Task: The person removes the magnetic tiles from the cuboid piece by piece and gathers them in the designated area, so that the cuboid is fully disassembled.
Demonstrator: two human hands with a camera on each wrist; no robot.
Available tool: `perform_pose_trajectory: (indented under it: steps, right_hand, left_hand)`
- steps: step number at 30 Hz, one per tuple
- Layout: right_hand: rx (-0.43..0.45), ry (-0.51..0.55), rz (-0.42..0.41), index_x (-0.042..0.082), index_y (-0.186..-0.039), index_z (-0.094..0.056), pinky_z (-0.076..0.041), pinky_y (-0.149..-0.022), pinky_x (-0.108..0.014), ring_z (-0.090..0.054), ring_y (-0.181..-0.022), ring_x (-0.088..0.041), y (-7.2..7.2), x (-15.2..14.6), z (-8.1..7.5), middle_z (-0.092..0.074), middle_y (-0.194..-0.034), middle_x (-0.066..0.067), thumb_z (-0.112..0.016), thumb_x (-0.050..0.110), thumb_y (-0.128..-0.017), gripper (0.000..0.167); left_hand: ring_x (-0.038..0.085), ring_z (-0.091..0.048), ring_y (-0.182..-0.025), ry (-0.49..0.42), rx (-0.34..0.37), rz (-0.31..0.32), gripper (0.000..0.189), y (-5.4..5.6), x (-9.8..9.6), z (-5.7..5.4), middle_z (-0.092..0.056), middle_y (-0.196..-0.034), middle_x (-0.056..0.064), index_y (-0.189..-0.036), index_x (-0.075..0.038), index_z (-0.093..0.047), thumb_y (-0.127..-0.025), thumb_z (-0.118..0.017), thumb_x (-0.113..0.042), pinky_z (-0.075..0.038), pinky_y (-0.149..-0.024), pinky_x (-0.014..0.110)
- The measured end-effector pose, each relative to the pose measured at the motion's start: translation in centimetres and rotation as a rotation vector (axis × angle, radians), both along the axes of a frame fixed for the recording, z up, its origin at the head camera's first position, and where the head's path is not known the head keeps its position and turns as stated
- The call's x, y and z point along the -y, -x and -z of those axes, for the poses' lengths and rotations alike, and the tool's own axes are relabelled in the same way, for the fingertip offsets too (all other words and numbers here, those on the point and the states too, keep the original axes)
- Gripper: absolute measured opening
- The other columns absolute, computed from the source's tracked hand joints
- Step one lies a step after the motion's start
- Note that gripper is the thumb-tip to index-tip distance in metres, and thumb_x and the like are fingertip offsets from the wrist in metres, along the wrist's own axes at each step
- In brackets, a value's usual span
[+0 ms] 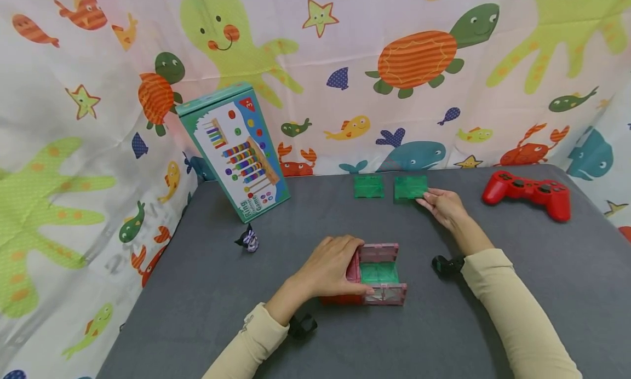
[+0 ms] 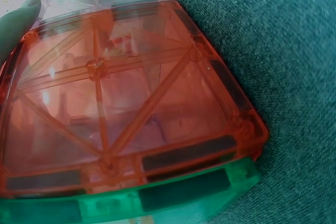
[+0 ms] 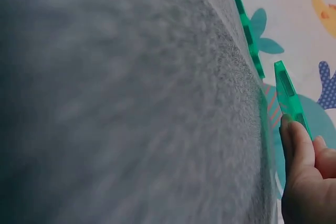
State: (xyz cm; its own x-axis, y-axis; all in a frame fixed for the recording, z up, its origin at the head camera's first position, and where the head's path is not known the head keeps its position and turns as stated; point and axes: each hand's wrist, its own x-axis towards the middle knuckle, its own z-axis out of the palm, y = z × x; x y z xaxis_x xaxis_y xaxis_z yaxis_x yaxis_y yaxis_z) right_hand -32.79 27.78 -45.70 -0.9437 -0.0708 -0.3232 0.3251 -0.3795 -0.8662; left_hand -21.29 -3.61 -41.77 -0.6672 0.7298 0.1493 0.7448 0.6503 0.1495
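Observation:
My left hand [image 1: 330, 266] holds a small box built of translucent magnetic tiles, its fingers over the left part and its thumb along the front. Red tiles [image 2: 131, 93] form the box's left side and pale pink tiles [image 1: 386, 295] its right. Between two upright pink walls shows a green floor [image 1: 379, 272]. Far back on the table, my right hand [image 1: 445, 206] pinches a green magnetic tile [image 1: 411, 187] by its right edge. In the right wrist view, this tile is tilted, seen nearly edge-on. To its left lies another green tile [image 1: 368, 187].
At the back left, a green toy box [image 1: 236, 154] leans against the printed cloth [image 1: 305, 56]. In front of it sits a small dark figurine [image 1: 248, 240]. A red game controller [image 1: 526, 194] lies at the far right on the grey table [image 1: 197, 313].

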Motion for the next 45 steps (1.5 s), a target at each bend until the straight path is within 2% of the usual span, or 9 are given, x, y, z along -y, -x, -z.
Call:
perform_pose_trajectory:
  steps: [8,13,16,18,20,24,34,40,45]
  right_hand:
    - [0.073,-0.096,0.056,-0.007,-0.143,-0.010,-0.040,-0.094,-0.021,-0.059,-0.078,0.006,0.9,0.7,0.2,-0.009,-0.152,-0.019,-0.035,-0.003,-0.095,0.055]
    - [0.029,-0.196,0.119,-0.014,-0.139,-0.017,-0.042,-0.091,-0.023,-0.058,-0.073,0.006,1.4,1.2,0.3,-0.016,-0.147,-0.027,-0.039,-0.005,-0.093,0.052]
    - [-0.021,-0.276,0.170,-0.018,-0.134,-0.026,-0.047,-0.086,-0.024,-0.060,-0.068,0.004,1.6,1.4,0.6,-0.031,-0.134,-0.033,-0.044,-0.005,-0.092,0.048]
    - [-0.052,-0.333,0.200,-0.020,-0.130,-0.033,-0.049,-0.081,-0.024,-0.064,-0.064,0.000,1.7,1.5,0.8,-0.048,-0.115,-0.027,-0.048,-0.003,-0.091,0.045]
    - [-0.062,-0.395,0.220,-0.019,-0.126,-0.040,-0.052,-0.073,-0.021,-0.065,-0.061,-0.001,1.7,1.4,1.0,-0.061,-0.092,-0.010,-0.052,0.002,-0.090,0.043]
    - [-0.053,-0.453,0.243,-0.018,-0.122,-0.047,-0.053,-0.063,-0.019,-0.065,-0.056,-0.003,1.6,1.2,1.1,-0.062,-0.057,0.012,-0.056,0.006,-0.089,0.042]
    - [-0.035,-0.521,0.245,-0.016,-0.119,-0.051,-0.052,-0.059,-0.018,-0.065,-0.055,-0.002,1.3,1.2,1.0,-0.061,-0.051,0.012,-0.059,0.008,-0.088,0.040]
    - [-0.166,-0.590,0.153,-0.016,-0.121,-0.049,-0.054,-0.068,-0.025,-0.067,-0.063,-0.003,0.1,1.3,-0.7,-0.065,-0.065,0.012,-0.058,0.013,-0.090,0.043]
    - [-0.331,-0.590,-0.110,-0.016,-0.124,-0.046,-0.053,-0.076,-0.025,-0.067,-0.078,-0.001,-3.1,1.1,-3.1,-0.070,-0.087,0.009,-0.056,0.022,-0.092,0.051]
  left_hand:
    - [0.012,-0.049,-0.112,-0.008,-0.015,0.017,0.085,0.0,0.0,0.2,-0.055,-0.121,-0.001,-0.127,-0.012,-0.047,-0.067,-0.063,-0.069,-0.040,-0.092,0.034]
    - [0.012,-0.049,-0.112,-0.011,-0.018,0.018,0.085,0.1,0.1,0.2,-0.055,-0.122,-0.001,-0.128,-0.012,-0.047,-0.067,-0.064,-0.069,-0.040,-0.092,0.034]
    - [0.012,-0.049,-0.112,-0.011,-0.026,0.019,0.086,0.1,0.1,0.1,-0.055,-0.122,-0.001,-0.128,-0.012,-0.047,-0.067,-0.063,-0.069,-0.040,-0.092,0.033]
    - [0.012,-0.049,-0.112,-0.012,-0.026,0.020,0.086,0.0,0.1,0.1,-0.055,-0.122,-0.001,-0.128,-0.011,-0.047,-0.067,-0.064,-0.069,-0.040,-0.092,0.033]
    - [0.012,-0.049,-0.111,-0.012,-0.025,0.019,0.085,0.0,0.1,0.1,-0.055,-0.121,-0.001,-0.128,-0.011,-0.047,-0.067,-0.064,-0.069,-0.040,-0.091,0.033]
    - [0.011,-0.049,-0.111,-0.010,-0.025,0.016,0.085,0.1,0.1,0.2,-0.055,-0.121,-0.001,-0.128,-0.012,-0.046,-0.067,-0.064,-0.069,-0.040,-0.091,0.033]
    - [0.011,-0.049,-0.111,-0.008,-0.033,0.013,0.085,0.0,0.0,0.2,-0.055,-0.121,-0.001,-0.127,-0.012,-0.047,-0.066,-0.064,-0.069,-0.040,-0.090,0.032]
    - [0.011,-0.049,-0.109,-0.008,-0.034,0.007,0.086,-0.1,0.0,0.1,-0.055,-0.120,-0.002,-0.127,-0.012,-0.046,-0.066,-0.064,-0.070,-0.040,-0.090,0.032]
    - [0.011,-0.049,-0.110,-0.005,-0.033,0.006,0.086,-0.1,0.1,0.2,-0.055,-0.120,-0.002,-0.128,-0.013,-0.046,-0.067,-0.063,-0.070,-0.040,-0.091,0.033]
